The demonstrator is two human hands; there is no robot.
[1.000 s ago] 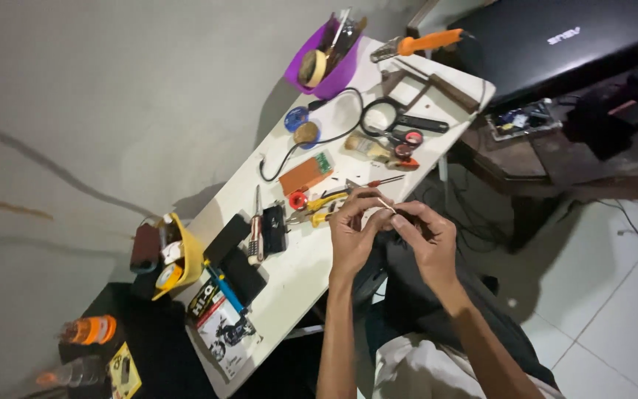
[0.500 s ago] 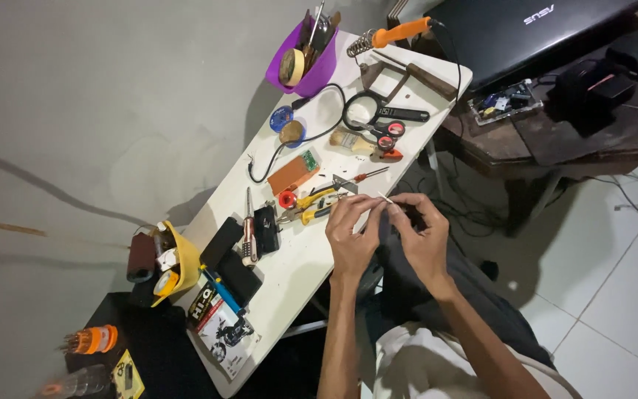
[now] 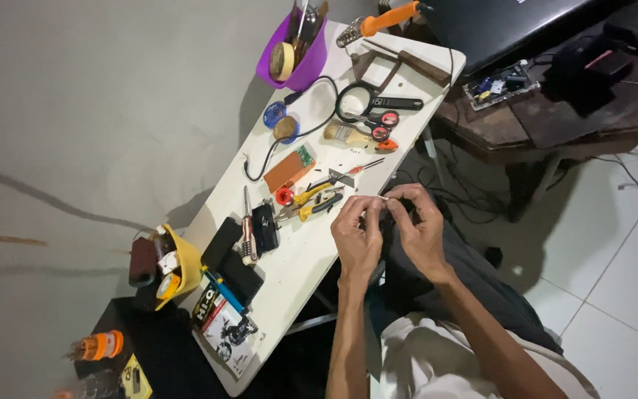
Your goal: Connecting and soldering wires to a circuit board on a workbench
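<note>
Whatever the 2 hands [image 3: 387,225] pinch stays hidden between fingertips [image 3: 378,201].

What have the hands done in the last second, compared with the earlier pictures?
Little changed. Both hands, left hand and right hand, drew closer together at the table edge, fingertips still pinching a small thin thing too tiny to identify. Nothing was let go. The pliers, brush and purple cup stayed put.
</note>
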